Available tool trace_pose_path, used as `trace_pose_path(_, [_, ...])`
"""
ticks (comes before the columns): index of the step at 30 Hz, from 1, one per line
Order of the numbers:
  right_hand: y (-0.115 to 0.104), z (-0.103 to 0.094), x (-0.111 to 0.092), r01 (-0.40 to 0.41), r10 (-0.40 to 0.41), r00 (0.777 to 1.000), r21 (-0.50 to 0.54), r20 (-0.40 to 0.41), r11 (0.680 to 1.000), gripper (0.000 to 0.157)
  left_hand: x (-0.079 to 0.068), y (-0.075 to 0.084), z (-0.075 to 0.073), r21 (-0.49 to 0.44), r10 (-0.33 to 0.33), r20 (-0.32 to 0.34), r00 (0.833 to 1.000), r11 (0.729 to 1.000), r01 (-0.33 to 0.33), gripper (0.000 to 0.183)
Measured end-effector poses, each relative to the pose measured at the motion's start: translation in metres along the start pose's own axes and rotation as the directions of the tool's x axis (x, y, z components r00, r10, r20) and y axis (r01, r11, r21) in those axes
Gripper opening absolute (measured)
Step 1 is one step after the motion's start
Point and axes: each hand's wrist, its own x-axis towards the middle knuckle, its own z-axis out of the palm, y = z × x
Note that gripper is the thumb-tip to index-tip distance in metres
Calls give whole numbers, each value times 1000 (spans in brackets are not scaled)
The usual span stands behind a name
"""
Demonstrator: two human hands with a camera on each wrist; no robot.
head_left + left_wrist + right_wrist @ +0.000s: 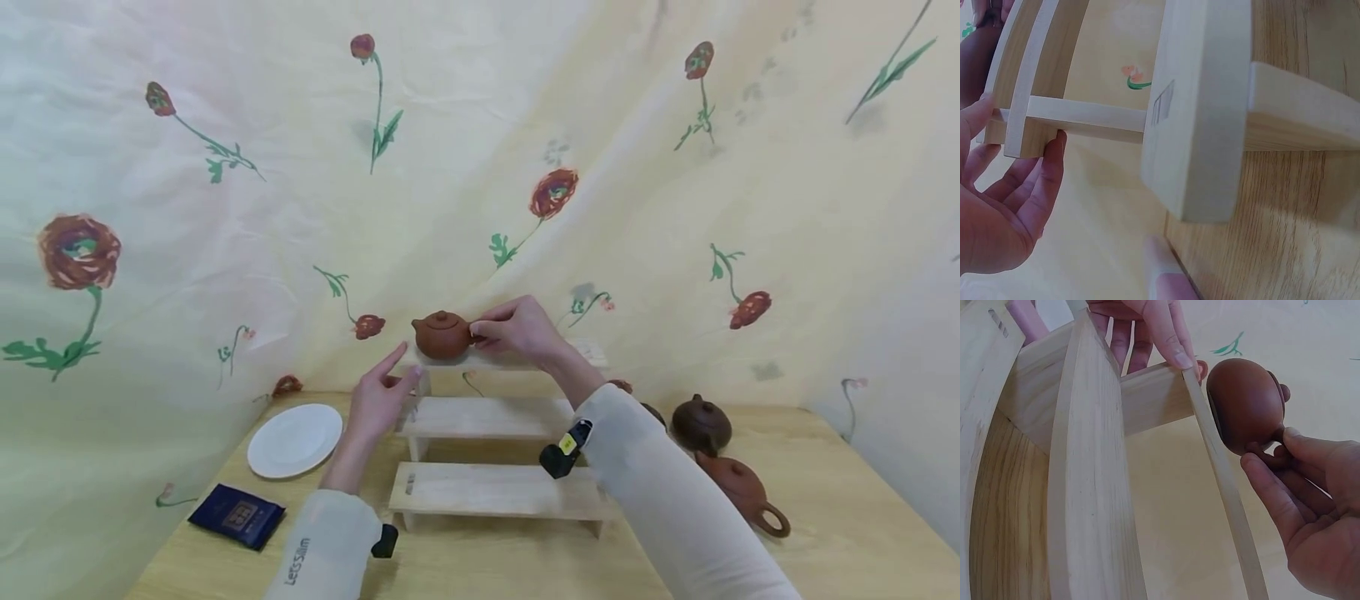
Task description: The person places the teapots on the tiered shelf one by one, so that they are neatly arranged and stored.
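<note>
- Right hand pinching the reddish-brown teapot by its handle, fingers narrow!
- That pot's upright at the left end of the wooden stand's top board; whether it's touching, I can't tell.
- Left hand grips that same end.
- White plate lies left, dark teapot right.

In head view, the off-white right sleeve covers most of a dark brown rounded clay pot. The right hand hides nearly all the handle of the small round reddish-brown clay teapot. Print on the flat dark-blue rectangular packet is too small to read. In left wrist view, teapot & left hand are cut by the pic's left edge. In right wrist view, the pale wooden three-step stand is cut at left & btm.
</note>
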Motion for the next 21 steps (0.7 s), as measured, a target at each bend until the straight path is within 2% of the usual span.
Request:
trace_pose_path(4, [1, 3, 2, -1, 1, 1000, -26, 4, 1000, 19, 0, -2, 0, -5, -4, -2, 1000, 1000, 4, 61])
trace_pose_path(21, [0, 6, 10, -52, 52, 998, -9, 27, 999, 20, 1, -3, 1, -21, 13, -5, 1000, 1000, -13, 63])
